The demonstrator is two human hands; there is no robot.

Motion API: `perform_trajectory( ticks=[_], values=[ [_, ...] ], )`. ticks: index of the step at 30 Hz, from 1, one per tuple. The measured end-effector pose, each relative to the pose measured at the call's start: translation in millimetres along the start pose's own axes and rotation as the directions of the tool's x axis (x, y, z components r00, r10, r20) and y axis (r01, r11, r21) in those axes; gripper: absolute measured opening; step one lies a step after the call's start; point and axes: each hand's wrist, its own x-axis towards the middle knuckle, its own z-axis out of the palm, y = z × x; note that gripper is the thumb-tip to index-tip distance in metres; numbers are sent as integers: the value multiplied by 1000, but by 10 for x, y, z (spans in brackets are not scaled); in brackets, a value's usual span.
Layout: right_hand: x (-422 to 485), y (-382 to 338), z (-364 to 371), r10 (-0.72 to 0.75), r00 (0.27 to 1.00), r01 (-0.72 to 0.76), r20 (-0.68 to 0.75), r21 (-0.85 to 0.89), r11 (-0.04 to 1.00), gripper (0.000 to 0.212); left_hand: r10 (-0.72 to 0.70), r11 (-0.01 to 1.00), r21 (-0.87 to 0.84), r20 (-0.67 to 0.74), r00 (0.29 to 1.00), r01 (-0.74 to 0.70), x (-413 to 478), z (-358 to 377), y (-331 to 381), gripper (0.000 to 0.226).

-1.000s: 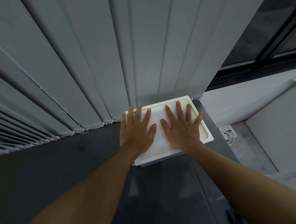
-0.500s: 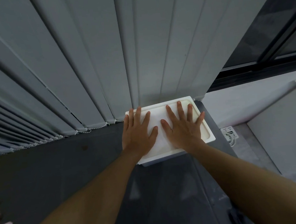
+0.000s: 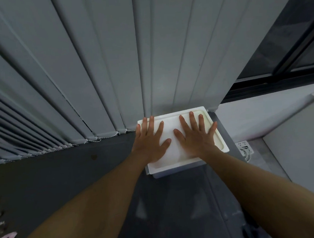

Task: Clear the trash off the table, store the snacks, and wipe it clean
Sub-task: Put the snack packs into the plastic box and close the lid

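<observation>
my left hand (image 3: 149, 142) lies flat with fingers spread on the left half of the white plastic lid (image 3: 172, 136) of the storage box (image 3: 176, 170), gripping nothing, and my right hand (image 3: 195, 137) lies the same way on the right half. the box sits at the far right corner of the dark table (image 3: 63, 173), against the vertical blinds (image 3: 93, 67). it looks stiff, smooth and light, so i'd take hold at the lid's raised rim, which lies just outside my fingertips.

Both bare forearms reach forward, nearly parallel; left hand (image 3: 150, 144) lies palm down, fingers spread, thumb angled inward; right hand (image 3: 195, 137) mirrors it, flat and splayed; thumbs near each other, apart
</observation>
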Motion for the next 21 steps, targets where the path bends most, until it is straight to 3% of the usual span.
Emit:
perform_trajectory(
  ticks=[5, 11, 21],
  values=[
    [-21, -35, -176, -21, 994, 17, 107, 38, 999, 78, 51, 997, -55, 8, 999, -51, -141, -167, -168, 68],
    [-182, -344, -340, -80, 996, 72, 41, 160, 985, 72, -40, 990, -139, -54, 998, 32, -602, -337, -427, 64],
    [-665, -1069, -698, -235, 971, 240, -50, 230, 943, 73, -226, 971, -107, -119, 967, 214, -1614, -505, -921, 63]
  ],
)
